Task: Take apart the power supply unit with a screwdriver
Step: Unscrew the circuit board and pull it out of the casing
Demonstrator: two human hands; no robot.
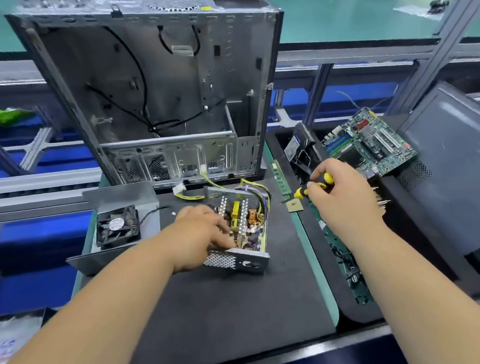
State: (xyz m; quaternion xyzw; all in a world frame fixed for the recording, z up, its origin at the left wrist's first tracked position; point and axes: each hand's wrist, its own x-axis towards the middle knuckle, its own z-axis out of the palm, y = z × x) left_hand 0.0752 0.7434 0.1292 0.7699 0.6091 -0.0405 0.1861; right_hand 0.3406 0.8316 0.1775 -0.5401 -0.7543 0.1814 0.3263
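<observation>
The opened power supply unit (245, 231) lies on the black mat, its circuit board, heat sinks and coils exposed inside a perforated metal shell. My left hand (199, 233) rests on its left side with fingers reaching into the open shell near the board. My right hand (341, 195) grips a yellow-and-black screwdriver (316, 185) to the right of the unit, apart from it. The unit's removed cover with a black fan (117, 225) sits to the left. Yellow and black cables (233, 182) trail from the unit's far end.
An empty grey computer case (157, 86) stands upright behind the unit. A green motherboard (368, 141) and a dark side panel (462, 164) lie at the right. A RAM stick (279, 177) and a small chip (294, 205) rest near the mat's right edge (315, 262).
</observation>
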